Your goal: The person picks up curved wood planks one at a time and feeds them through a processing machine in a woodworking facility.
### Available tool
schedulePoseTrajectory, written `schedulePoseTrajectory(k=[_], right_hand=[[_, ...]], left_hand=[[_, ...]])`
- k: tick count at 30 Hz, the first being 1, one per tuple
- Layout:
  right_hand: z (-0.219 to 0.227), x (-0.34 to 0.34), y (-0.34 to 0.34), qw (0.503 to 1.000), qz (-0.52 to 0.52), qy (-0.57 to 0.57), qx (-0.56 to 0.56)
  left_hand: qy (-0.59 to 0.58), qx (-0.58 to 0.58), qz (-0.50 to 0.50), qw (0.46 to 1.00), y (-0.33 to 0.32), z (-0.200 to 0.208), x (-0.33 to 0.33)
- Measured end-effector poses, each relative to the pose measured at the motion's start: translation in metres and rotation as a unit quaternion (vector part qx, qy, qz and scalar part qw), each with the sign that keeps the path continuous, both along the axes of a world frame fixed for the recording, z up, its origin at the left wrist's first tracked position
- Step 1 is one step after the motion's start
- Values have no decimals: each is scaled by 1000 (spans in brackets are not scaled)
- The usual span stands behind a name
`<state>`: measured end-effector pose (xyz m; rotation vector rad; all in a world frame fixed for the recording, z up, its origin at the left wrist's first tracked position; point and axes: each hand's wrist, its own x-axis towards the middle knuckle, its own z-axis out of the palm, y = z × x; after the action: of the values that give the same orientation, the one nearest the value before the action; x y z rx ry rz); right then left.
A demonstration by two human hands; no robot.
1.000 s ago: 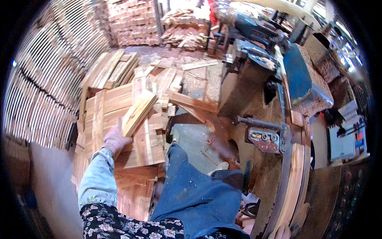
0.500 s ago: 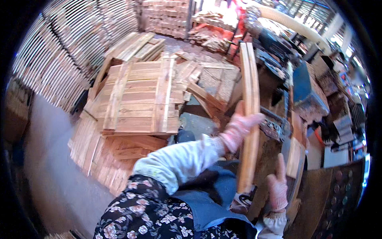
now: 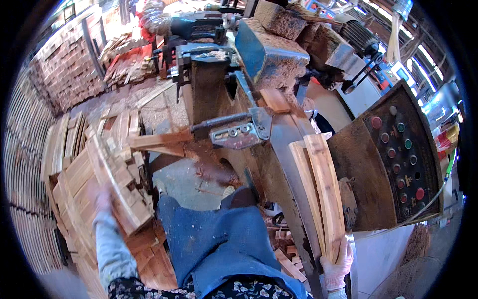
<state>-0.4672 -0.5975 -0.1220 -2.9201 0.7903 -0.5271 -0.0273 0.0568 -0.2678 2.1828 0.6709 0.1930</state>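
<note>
Two pale wooden strips (image 3: 326, 192) lie side by side along the metal bed of a woodworking machine (image 3: 289, 132), on my right. My gloved right hand (image 3: 337, 266) is closed around their near end, thumb and fingers against the wood. Over on the left, my left hand (image 3: 103, 197) is smeared by motion at the stack of wooden boards (image 3: 74, 184). Its fingers cannot be made out, nor whether it touches a board. A metal guide bracket with bolts (image 3: 239, 133) juts over the bed beyond the strips. Farther along, a short wooden block (image 3: 275, 100) rests on the bed.
A control panel with coloured buttons (image 3: 398, 159) stands right of the strips. Behind the bed is a blue, sawdust-covered housing (image 3: 271, 52). Offcuts (image 3: 289, 254) lie below the bed. Tall stacks of wood (image 3: 67, 72) line the far left. My blue apron (image 3: 214, 234) fills the near middle.
My view has swung right toward the machine. The strips my left hand held up now lie on the bed, gripped by my right hand. My left hand has moved away to the board stack.
</note>
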Motion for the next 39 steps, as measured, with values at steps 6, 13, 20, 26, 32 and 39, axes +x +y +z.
schedulePoseTrajectory(k=[6,13,20,26,32,39], right_hand=[[-18,125,-16,980,18,-189,63],[-42,311,-44,934,105,-338,51],[-18,252,-12,956,151,-232,92],[1,59,5,991,100,-45,70],[9,38,1,985,145,-51,-77],[10,215,-27,956,251,-148,-13]], left_hand=[[182,283,182,924,167,-42,-163],[138,120,270,945,122,-40,-129],[-57,70,139,986,11,-64,-44],[210,285,105,929,-72,-20,-21],[233,203,103,946,-52,-16,1],[-152,-394,1,906,-32,-49,-39]])
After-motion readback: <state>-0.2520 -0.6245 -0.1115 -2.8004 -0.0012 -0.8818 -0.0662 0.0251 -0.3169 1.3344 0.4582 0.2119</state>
